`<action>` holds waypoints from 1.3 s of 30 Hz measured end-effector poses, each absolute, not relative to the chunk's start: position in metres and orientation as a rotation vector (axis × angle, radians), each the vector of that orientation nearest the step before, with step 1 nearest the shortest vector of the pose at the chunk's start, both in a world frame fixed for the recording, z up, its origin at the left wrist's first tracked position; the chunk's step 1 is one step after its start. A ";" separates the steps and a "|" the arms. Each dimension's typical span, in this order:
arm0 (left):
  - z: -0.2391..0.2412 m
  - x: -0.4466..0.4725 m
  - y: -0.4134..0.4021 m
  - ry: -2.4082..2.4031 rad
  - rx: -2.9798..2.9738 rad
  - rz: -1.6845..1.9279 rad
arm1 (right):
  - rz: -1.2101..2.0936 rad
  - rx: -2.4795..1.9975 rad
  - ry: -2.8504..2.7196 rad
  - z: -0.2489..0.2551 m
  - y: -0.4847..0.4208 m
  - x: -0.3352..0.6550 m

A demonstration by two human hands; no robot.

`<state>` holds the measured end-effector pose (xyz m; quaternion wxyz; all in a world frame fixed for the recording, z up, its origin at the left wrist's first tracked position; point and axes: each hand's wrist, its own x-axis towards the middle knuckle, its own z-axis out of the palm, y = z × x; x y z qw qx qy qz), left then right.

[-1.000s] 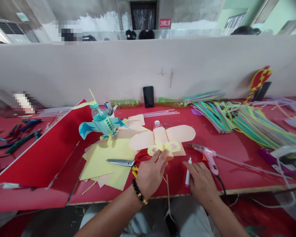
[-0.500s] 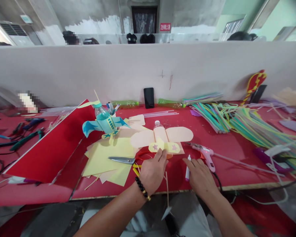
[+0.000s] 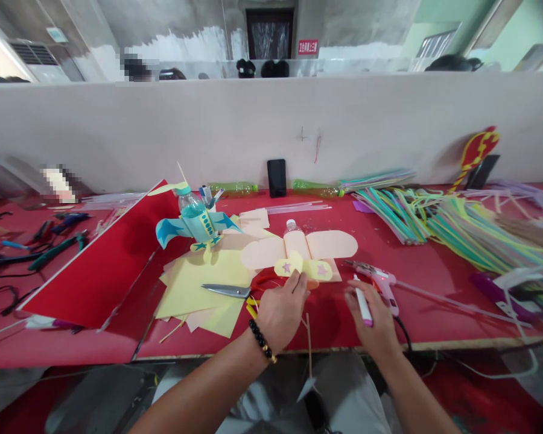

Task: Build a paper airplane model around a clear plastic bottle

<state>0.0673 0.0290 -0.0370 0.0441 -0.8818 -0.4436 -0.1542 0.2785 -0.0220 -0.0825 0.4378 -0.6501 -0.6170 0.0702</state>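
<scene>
A plastic bottle with pale pink paper wings and a yellow starred tail, a paper plane (image 3: pixel 301 250), lies on the red table (image 3: pixel 434 301). My left hand (image 3: pixel 281 310), with a dark bead bracelet, touches its tail end with the fingertips. My right hand (image 3: pixel 374 316) grips a white and pink marker (image 3: pixel 362 303), tip pointing away from me. A pink glue gun (image 3: pixel 380 283) lies just beyond the right hand. Scissors (image 3: pixel 235 291) with red handles lie on yellow paper sheets (image 3: pixel 199 289) left of my left hand.
A finished blue bottle plane (image 3: pixel 198 223) stands at the left centre. A red board (image 3: pixel 104 265) lies at the left, with pliers (image 3: pixel 54 250) beyond it. Several coloured straws (image 3: pixel 457 226) are heaped at the right. A black phone (image 3: pixel 277 177) leans on the grey partition.
My right hand has lifted the marker off the table and turned it more upright, moving slightly right. My left hand stays at the plane's tail. The view shifted a little.
</scene>
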 end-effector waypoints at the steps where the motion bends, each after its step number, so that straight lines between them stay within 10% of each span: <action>1: -0.035 0.066 0.027 -1.341 -2.697 -0.489 | 0.243 -1.600 -1.433 -0.078 -0.020 0.275; 18: -0.051 0.070 -0.038 -1.181 -2.910 0.026 | 0.462 -1.468 -1.128 -0.079 -0.057 0.280; 26: -0.042 0.045 -0.062 -0.815 -2.981 -0.467 | 0.561 -1.466 -1.228 -0.078 -0.056 0.288; 39: -0.053 0.087 -0.047 -1.108 -2.896 0.218 | 0.611 -1.451 -1.391 -0.065 -0.050 0.287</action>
